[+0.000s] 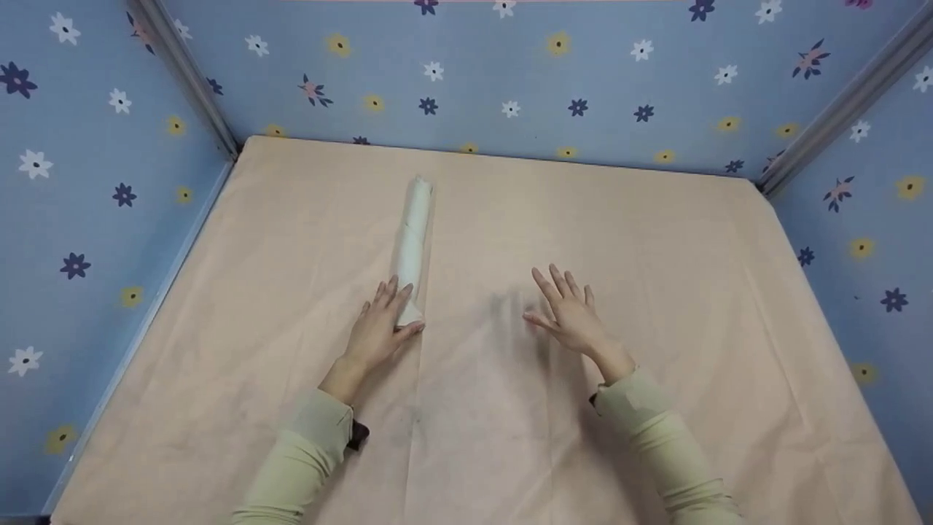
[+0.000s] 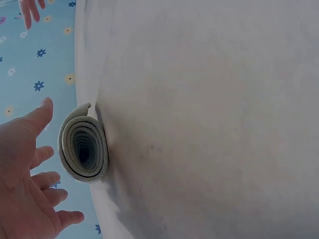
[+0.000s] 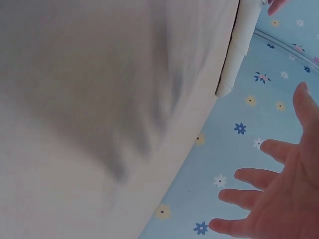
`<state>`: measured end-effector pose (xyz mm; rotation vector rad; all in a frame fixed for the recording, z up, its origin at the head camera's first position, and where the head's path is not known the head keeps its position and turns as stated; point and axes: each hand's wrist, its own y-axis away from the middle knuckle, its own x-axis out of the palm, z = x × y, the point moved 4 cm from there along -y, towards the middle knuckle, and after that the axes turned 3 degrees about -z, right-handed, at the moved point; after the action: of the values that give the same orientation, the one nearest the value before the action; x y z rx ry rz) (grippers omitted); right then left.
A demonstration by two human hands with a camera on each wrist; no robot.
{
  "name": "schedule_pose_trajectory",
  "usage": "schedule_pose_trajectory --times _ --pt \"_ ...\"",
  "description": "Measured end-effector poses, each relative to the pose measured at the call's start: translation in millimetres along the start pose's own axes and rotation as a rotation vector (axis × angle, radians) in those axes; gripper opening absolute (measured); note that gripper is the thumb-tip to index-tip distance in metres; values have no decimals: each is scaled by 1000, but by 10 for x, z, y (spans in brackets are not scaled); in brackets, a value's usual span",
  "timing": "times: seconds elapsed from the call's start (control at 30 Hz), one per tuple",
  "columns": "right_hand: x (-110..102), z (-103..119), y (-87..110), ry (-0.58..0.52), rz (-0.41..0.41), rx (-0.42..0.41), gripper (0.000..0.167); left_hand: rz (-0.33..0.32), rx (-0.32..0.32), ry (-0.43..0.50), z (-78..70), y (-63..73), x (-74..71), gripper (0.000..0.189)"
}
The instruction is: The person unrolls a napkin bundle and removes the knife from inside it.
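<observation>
One pale-green tubular fabric roll (image 1: 413, 240), coiling looks approx. done bar its loose outer edge (image 2: 81, 110), L hand (image 1: 373, 332) @ near end, R hand (image 1: 576, 321) off right, both grips spread, holding nil.

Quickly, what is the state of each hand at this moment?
Left hand: open, at the near end of the roll, not gripping it.
Right hand: open above the tablecloth, holding nothing.

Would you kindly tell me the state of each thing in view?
Pale cylindrical fabric-like roll: coiled, lying down, outer edge slightly lifted.
Beige cloth table cover: spread, creased.
Left hand: at the roll's near end, not gripping.
Right hand: fingers spread, empty, above the cover.
</observation>
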<state>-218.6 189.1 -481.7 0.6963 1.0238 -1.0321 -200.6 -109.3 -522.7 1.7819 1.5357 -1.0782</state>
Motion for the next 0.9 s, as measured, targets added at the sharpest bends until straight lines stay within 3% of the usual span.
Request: schedule_pose_trajectory --times 0.33,0.57,0.9 --pt "203 134 -84 -28 -11 -17 72 10 -2 3 3 0 31 65" --pt "264 227 -174 -61 27 -32 71 17 13 -24 6 9 36 65" --pt "315 370 -295 -63 32 -53 70 12 -15 23 30 -4 25 66"
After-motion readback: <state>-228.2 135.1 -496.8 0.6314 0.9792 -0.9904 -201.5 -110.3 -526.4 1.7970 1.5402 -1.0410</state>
